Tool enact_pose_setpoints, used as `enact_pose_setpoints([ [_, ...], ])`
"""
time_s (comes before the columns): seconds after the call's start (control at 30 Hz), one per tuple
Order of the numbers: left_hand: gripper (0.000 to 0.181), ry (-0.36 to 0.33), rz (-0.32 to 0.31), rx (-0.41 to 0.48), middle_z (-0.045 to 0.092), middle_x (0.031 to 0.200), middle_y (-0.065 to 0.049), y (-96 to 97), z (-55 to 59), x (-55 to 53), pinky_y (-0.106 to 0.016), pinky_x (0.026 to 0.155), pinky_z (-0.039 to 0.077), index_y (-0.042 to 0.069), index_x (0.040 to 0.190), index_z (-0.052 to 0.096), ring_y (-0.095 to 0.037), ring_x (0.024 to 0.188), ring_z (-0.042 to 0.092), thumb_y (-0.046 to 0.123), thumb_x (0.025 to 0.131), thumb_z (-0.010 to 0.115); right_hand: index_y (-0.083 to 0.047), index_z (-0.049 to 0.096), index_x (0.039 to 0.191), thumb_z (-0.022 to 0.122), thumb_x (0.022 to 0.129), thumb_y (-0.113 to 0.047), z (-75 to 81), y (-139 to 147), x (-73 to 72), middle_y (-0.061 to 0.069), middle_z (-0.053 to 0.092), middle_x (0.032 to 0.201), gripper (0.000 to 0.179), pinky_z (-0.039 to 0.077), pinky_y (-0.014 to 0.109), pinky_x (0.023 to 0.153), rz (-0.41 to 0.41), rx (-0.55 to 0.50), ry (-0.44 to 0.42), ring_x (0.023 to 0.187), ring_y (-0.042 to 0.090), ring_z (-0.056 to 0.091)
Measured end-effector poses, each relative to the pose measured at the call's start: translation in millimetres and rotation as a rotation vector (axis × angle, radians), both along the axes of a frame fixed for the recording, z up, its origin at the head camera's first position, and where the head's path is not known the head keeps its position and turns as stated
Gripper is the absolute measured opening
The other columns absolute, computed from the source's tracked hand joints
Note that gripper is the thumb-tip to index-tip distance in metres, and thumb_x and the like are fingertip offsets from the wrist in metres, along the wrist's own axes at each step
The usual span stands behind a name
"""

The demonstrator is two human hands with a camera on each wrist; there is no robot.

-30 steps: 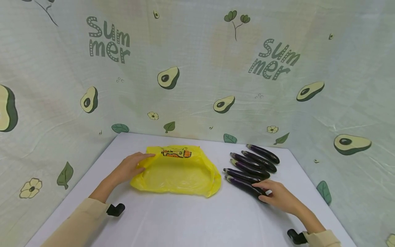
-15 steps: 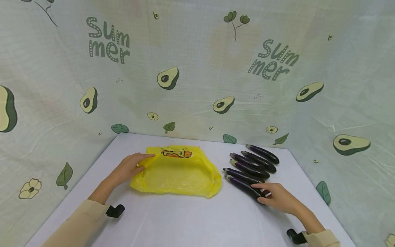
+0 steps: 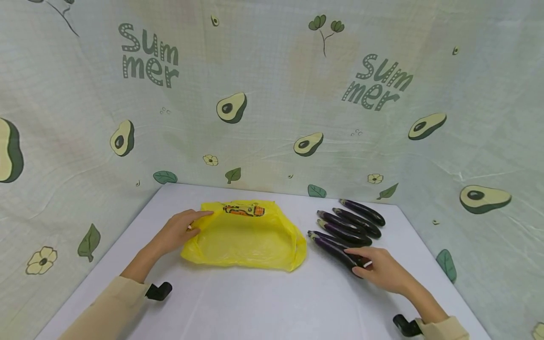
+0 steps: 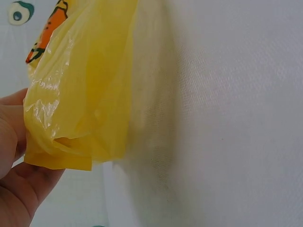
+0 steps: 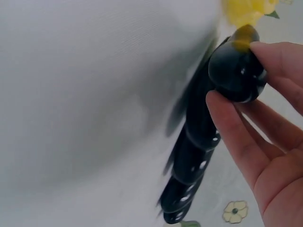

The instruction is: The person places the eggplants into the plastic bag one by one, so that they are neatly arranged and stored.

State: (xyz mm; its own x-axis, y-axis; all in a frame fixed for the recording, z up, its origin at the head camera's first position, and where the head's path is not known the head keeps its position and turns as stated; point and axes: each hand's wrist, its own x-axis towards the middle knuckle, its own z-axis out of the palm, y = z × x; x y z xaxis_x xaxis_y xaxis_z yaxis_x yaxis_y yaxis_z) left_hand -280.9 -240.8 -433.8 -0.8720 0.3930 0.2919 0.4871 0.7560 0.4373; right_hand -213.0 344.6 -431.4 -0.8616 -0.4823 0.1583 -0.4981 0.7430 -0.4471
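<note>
A yellow plastic bag [image 3: 242, 245] with an orange and green print lies mouth toward me, partly spread, at the middle of the table. My left hand [image 3: 180, 231] holds its left side, fingers at the upper edge and thumb lower. In the left wrist view, the bag [image 4: 80, 99] hides the fingertips. At the right, my right hand [image 3: 382, 269] pinches the thick end of the nearest eggplant [image 3: 335, 252] between thumb and fingers. The right wrist view shows this eggplant [image 5: 234, 71] raised above the others, its round end facing the camera.
Several more dark purple eggplants [image 3: 346, 231] lie side by side behind the held one, stems toward the bag. The white table [image 3: 255, 307] is bounded by a hanging cloth [image 3: 272, 94] printed with avocados and leaves.
The pinched eggplant has risen slightly and now partly covers its neighbour, with my right hand moving up and left a little. The left hand and bag have barely moved.
</note>
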Motion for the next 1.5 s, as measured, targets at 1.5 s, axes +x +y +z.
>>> enact_pose_setpoints([
  [1.5, 0.061, -0.023, -0.027, 0.027, 0.069, 0.121, -0.007, 19.1, 1.7, -4.9, -0.036, 0.082, 0.055, 0.019, 0.151, 0.061, -0.018, 0.094, 0.056, -0.001, 0.095, 0.076, -0.011, 0.077, 0.130, 0.085, 0.089, -0.018, 25.0, -143, -15.6, 0.003, 0.076, 0.117, 0.041, 0.052, 0.025, 0.069, -0.163, 0.036, 0.037, 0.081, 0.013, 0.057],
])
